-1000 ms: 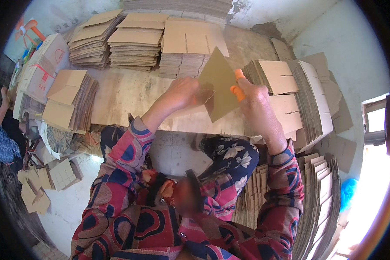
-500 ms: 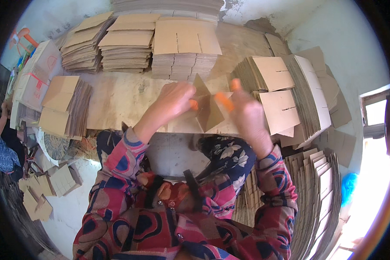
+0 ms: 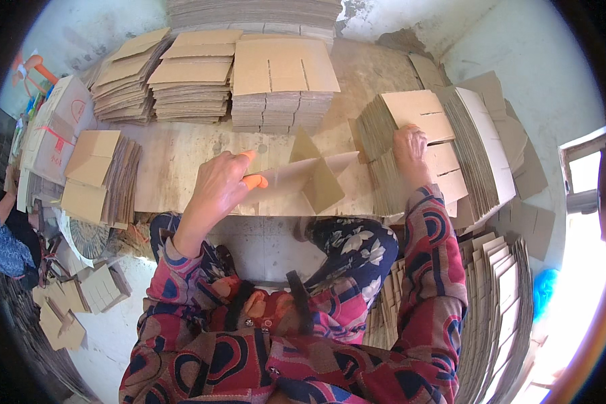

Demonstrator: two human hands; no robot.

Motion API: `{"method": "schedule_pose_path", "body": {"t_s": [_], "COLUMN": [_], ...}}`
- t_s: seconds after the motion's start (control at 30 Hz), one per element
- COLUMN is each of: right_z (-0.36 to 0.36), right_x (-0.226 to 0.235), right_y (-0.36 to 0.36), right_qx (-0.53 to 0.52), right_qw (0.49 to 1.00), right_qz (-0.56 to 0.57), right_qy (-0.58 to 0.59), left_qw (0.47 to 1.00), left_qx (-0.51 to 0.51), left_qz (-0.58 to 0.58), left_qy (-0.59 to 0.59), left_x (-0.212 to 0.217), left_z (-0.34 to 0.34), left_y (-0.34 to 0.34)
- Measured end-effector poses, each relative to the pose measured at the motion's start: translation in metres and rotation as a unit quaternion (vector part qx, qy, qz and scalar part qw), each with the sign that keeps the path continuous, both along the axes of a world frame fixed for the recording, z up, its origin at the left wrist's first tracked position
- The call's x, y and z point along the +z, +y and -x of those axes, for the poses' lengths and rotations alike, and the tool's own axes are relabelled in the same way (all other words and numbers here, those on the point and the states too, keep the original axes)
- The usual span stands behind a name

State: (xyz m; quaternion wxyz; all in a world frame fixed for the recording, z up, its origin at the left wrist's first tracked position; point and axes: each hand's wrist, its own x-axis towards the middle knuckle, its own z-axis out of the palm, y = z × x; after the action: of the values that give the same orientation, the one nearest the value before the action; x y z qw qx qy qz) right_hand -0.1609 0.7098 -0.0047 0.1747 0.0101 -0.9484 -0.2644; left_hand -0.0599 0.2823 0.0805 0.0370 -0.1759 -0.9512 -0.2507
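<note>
Head camera: you have a crossed cardboard divider (image 3: 325, 183), one long strip with a shorter piece standing through it, above the near edge of the desk (image 3: 175, 168), in front of you. Your left hand (image 3: 218, 182) grasps the strip's left end, orange covers (image 3: 255, 182) showing on two fingertips. Your right hand (image 3: 411, 151) rests on the slotted cardboard stack (image 3: 417, 106) at the desk's right, fingers bent over it; you cannot tell whether they grip a sheet. Just right of that stands a long cardboard row (image 3: 483, 148). Across the far side sit three cardboard piles, the rightmost pile (image 3: 286, 64) topped by a sheet with two slits. To your left are a smaller cardboard bundle (image 3: 94, 168), a white carton (image 3: 64, 124) with red markings and, beyond it, an orange fan (image 3: 34, 71). A person in blue (image 3: 8, 236) is at the far left.
</note>
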Motion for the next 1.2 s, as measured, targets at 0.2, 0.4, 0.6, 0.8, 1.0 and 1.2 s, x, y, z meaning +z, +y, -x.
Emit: {"method": "schedule_pose_path", "body": {"t_s": [0.2, 0.4, 0.6, 0.8, 1.0, 1.2], "right_z": [-0.017, -0.022, -0.026, -0.042, -0.123, -0.143], "right_x": [0.059, 0.062, 0.082, 0.124, 0.238, 0.251], "right_y": [-0.002, 0.003, -0.004, -0.009, -0.135, -0.181], "right_qx": [0.087, 0.019, -0.041, 0.026, 0.222, 0.184], "right_qw": [0.973, 0.984, 0.955, 0.96, 0.777, 0.711], "right_qz": [0.209, 0.179, 0.294, 0.196, 0.588, 0.661], "right_qy": [-0.035, -0.001, 0.0, 0.197, 0.028, -0.156], "left_qw": [0.999, 1.0, 0.998, 0.998, 0.998, 0.987], "left_qx": [0.022, 0.026, 0.06, 0.029, 0.006, -0.01], "left_qz": [-0.026, 0.002, -0.021, -0.037, -0.05, -0.135], "left_qy": [0.036, 0.012, 0.024, 0.035, 0.036, 0.083], "left_x": [-0.003, -0.004, 0.011, 0.007, -0.015, -0.038], "left_z": [-0.01, -0.011, -0.029, -0.027, -0.024, -0.02], "left_y": [-0.01, -0.015, -0.026, -0.022, -0.015, -0.008]}}
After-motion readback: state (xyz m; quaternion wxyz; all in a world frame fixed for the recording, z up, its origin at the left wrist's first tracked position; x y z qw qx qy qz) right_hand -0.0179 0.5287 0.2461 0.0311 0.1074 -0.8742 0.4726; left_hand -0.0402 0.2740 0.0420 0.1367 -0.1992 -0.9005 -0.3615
